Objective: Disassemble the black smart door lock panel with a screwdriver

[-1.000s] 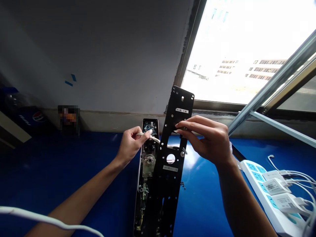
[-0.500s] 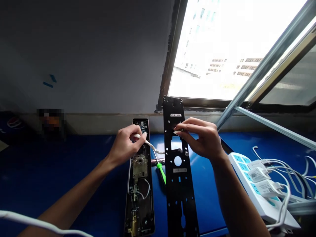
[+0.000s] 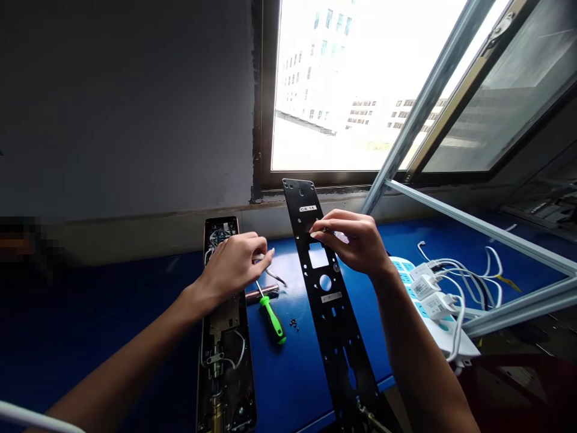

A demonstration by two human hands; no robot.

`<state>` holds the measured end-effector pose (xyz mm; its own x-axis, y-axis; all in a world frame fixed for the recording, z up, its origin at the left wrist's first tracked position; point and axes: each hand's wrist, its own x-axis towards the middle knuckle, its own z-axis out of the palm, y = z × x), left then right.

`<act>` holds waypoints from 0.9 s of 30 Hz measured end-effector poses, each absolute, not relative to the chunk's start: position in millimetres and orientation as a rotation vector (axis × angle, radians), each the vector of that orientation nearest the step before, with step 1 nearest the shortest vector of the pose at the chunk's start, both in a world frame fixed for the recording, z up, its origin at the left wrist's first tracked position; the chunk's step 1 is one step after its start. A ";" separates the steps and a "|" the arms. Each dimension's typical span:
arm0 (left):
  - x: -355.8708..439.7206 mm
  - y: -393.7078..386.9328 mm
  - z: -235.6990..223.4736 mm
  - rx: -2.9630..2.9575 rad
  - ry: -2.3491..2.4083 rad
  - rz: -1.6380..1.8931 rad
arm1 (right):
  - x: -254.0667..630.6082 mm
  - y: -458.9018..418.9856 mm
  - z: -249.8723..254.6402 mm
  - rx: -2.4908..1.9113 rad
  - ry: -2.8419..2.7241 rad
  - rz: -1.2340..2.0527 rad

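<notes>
Left hand (image 3: 237, 264): thumb and fingers closed to a narrow pinch on a white cable (image 3: 258, 257), held over the upper part of a long, narrow, dark open housing (image 3: 241, 391). Beyond the fingers the cable leads to a darker, thin end, which hangs toward the blue tabletop (image 3: 288, 373)

Right hand (image 3: 354, 240): thumb and forefinger drawn together at the right edge of a long black perforated metal plate (image 3: 322, 313), near its upper end; whether a small part also lies between the fingertips cannot be told. The plate slants from upper left to lower right, to the right of the housing and apart from it. It bears a pale label reading "CE 16", a square opening, a round hole below this and a second pale label

Housing: a circuit board (image 3: 220, 236) lies at the far end, metal lock-like parts and a loop of thin white wire (image 3: 242, 349) nearer the viewer

Between housing and plate: a green-and-black screwdriver (image 3: 273, 319) with its shaft toward the left hand, a dark, shiny cylinder (image 3: 262, 293) just beside it, and a small cluster of dark screws (image 3: 294, 325) — all on the tabletop

Right side: a white power strip (image 3: 451, 343) with blue sockets, white plug-in adapters (image 3: 439, 305) and cords, near a grey metal frame (image 3: 478, 222) below a window (image 3: 342, 90)
</notes>
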<state>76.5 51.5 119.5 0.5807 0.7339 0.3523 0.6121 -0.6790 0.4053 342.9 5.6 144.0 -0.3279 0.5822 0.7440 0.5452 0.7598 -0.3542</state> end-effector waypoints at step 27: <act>108.6 47.7 108.9 2.756 0.644 -0.100 | 376.9 69.5 -5.4 -1.351 -2.222 0.682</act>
<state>108.6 47.7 108.9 0.8967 0.4212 -0.1360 0.4426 -0.8516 0.2808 376.9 69.5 -5.4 -0.4195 0.8998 0.1195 0.6777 0.3981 -0.6183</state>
